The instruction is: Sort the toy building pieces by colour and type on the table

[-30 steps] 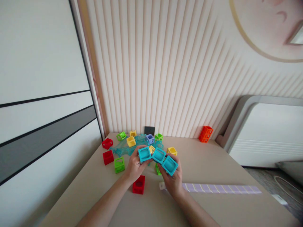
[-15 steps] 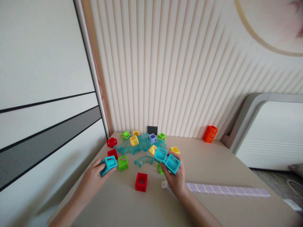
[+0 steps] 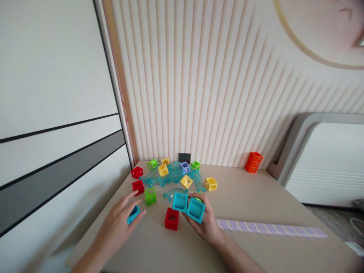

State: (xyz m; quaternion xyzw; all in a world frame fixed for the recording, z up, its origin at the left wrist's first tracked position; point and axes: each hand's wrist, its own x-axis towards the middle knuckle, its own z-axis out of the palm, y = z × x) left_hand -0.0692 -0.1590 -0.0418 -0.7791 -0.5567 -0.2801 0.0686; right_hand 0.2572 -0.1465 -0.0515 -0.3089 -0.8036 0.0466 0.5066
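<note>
My left hand [image 3: 119,218] is low over the table's left side, a blue cube block [image 3: 133,215] between its thumb and fingers. The fingers are partly spread and cover much of this block. My right hand [image 3: 206,222] grips a pair of joined blue cube blocks [image 3: 195,209], their hollow faces turned toward me. Just left of that pair, a red cube block [image 3: 171,218] stands on the table. A green cube block [image 3: 150,196] and another red block [image 3: 138,187] lie beyond my left fingers. Behind the blue pair is a clear teal curved track piece [image 3: 170,194], partly hidden.
Clear teal track pieces [image 3: 159,178] lie heaped at the back, with several yellow, green and red blocks around them and a purple block [image 3: 184,167]. An orange block stack [image 3: 253,162] stands by the ribbed wall. A purple segmented strip [image 3: 270,228] lies at right.
My right hand has brought the joined blue blocks left and lower, near the red block. My left hand has lowered its blue block, and its fingers have spread.
</note>
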